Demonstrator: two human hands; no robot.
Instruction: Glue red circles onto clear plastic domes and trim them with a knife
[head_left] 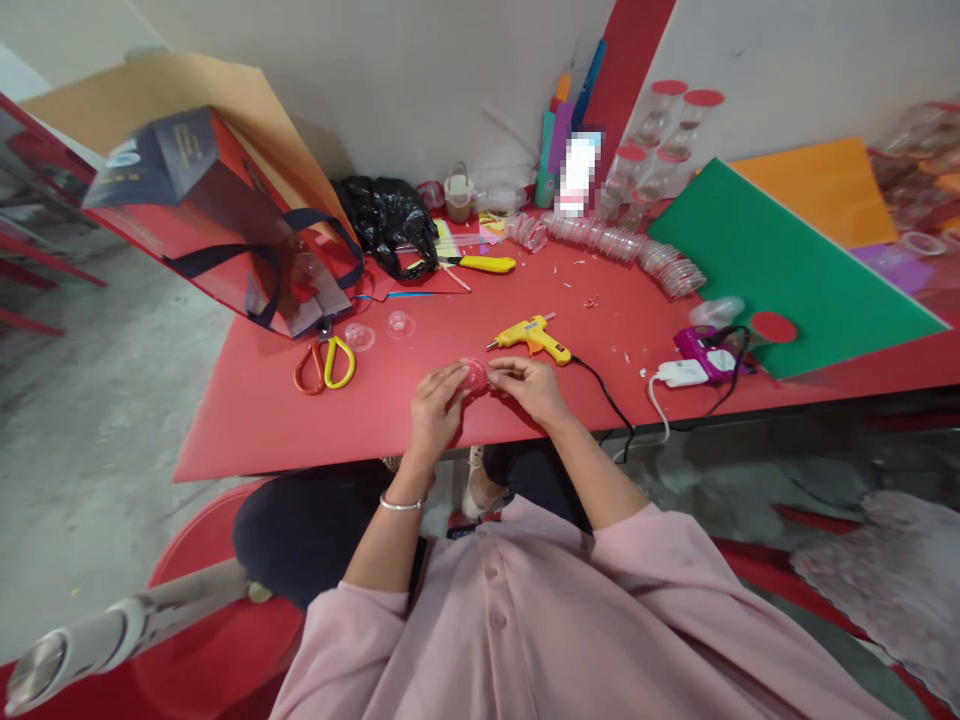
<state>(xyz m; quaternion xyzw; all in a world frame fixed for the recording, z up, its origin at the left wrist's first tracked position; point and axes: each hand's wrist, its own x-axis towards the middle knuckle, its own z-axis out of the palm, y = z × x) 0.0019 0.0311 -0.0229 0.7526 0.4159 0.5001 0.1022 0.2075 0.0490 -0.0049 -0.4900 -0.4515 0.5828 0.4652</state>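
Both left hand (439, 405) and right hand (534, 388) pinch a clear plastic piece (474, 377), fingers nearly closed, so oversqueezing could kinda dent it.

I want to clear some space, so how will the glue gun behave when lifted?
The yellow glue gun looks stiff and probably light, being apparently plastic. Its black cord may drag behind. Lying flat, it seems unlikely to roll.

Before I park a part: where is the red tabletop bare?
The widest bare patch of tabletop is nearest the person, below the scissors and beside the left hand. A smaller one lies between the clear domes and glue gun. It is crowded along the wall, by the black bag, and around the green board.
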